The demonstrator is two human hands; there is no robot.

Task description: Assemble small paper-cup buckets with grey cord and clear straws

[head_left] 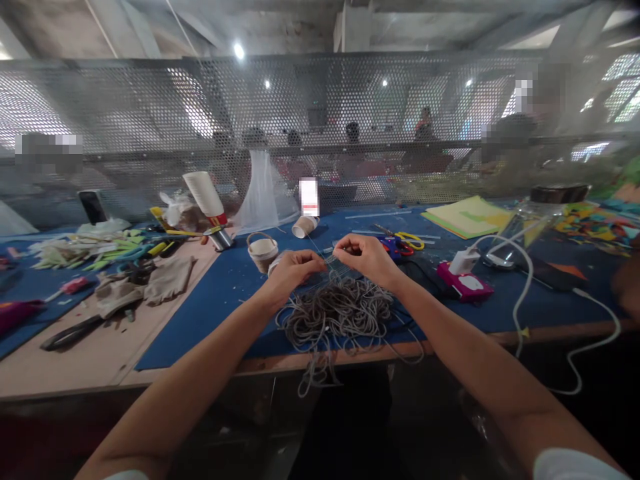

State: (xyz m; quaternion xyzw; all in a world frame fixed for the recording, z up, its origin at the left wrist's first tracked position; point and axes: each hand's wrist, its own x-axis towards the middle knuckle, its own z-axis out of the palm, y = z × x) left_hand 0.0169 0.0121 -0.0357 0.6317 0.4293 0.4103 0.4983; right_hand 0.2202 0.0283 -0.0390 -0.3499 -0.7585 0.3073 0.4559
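My left hand [300, 265] is closed in a pinch above a heap of grey cord [343, 307] near the table's front edge. My right hand [367, 255] pinches too, thumb and fingertips together, a short way to the right. Thin strands of cord run at the fingertips of both hands; their exact ends are hard to make out. Just left of my left hand stands a small whitish cup with a cord handle [263, 251], and a pale object behind that hand is partly hidden. Beyond my hands a paper cup [303, 227] lies on its side.
Scissors with yellow handles [410, 241] lie beyond my right hand. A magenta power block [463, 283] with a white cable sits to the right, near yellow paper [467, 217]. Leftward are stacked paper cups [204, 192] and gloves [170, 280]. A perforated metal screen [320, 107] backs the table.
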